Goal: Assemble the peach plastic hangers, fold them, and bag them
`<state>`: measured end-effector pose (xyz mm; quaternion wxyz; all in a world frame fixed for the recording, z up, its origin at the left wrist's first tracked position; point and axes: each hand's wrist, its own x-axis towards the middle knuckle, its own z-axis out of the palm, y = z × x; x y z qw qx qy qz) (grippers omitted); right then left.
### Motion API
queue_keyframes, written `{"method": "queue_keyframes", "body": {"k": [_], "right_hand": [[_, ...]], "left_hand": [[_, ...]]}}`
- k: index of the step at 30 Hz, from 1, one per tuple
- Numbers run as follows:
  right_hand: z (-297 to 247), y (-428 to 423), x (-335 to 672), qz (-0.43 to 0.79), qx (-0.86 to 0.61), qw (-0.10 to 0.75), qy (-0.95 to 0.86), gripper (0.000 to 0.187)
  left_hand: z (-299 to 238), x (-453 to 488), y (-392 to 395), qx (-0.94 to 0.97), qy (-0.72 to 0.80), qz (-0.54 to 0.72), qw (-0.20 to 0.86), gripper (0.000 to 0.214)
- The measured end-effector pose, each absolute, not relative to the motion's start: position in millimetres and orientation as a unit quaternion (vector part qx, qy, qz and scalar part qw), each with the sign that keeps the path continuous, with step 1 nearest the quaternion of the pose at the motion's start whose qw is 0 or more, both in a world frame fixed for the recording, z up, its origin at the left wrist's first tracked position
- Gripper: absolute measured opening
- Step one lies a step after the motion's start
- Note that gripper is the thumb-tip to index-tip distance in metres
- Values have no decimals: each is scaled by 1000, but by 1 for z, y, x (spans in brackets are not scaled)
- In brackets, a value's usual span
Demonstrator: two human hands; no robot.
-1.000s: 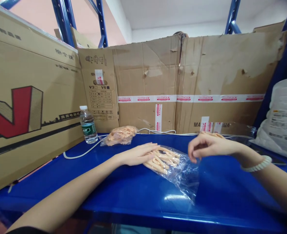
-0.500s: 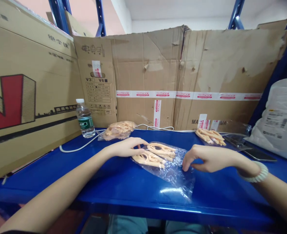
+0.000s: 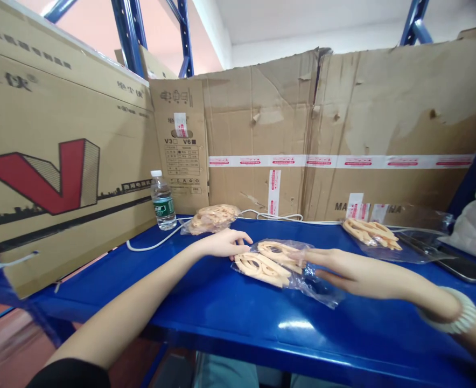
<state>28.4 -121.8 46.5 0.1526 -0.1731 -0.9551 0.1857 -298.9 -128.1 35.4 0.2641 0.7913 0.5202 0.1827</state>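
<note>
A clear plastic bag (image 3: 319, 291) lies on the blue tabletop in front of me, with peach-coloured plastic pieces (image 3: 262, 269) with looped ends inside, perhaps folded hangers. My left hand (image 3: 226, 243) is at the bag's left end, its fingers bent around the edge and thumb and forefinger close to the pieces. From the right, my right hand (image 3: 338, 269) reaches over the bag with fingers stretched out, the fingertips on the film and the right-hand piece. Loose film from the bag's end lies below that hand, crumpled.
Behind are a similar filled bag (image 3: 214, 218), another bag (image 3: 371, 234) at right, and a water bottle (image 3: 163, 202). A white cable (image 3: 149, 249) runs along the back. A dark phone (image 3: 470, 269) lies far right. Cardboard boxes (image 3: 258, 124) wall the table's back and left.
My right hand has moved onto the bag, its fingers straightening from a bent pose. The loose end of the film is drawn up shorter. The camera view has turned slightly left.
</note>
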Motion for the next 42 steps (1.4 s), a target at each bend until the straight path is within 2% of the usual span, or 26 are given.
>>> {"method": "queue_keyframes", "body": {"k": [6,13,23,30,39,42], "right_hand": [[38,-128,12,195,-131,158,-959,52],[31,-128,-2,127,-124,151,-972,49],[25,-124,-6,104,-135,183,-968,45],[20,-114,-9,88,-132,234,-959,46],[3,-106,-4,30,-246,197,-949,35],[-8,-97,-2,25,-269,200,-942,40]], "left_hand": [[30,-291,-130,761,511,228,328,36],[25,-287,-129,757,511,239,331,37],[10,-283,-117,725,543,292,307,31],[3,-279,-114,710,560,311,293,37],[4,-276,-118,731,537,303,292,27],[6,-275,-120,741,525,302,291,27]]}}
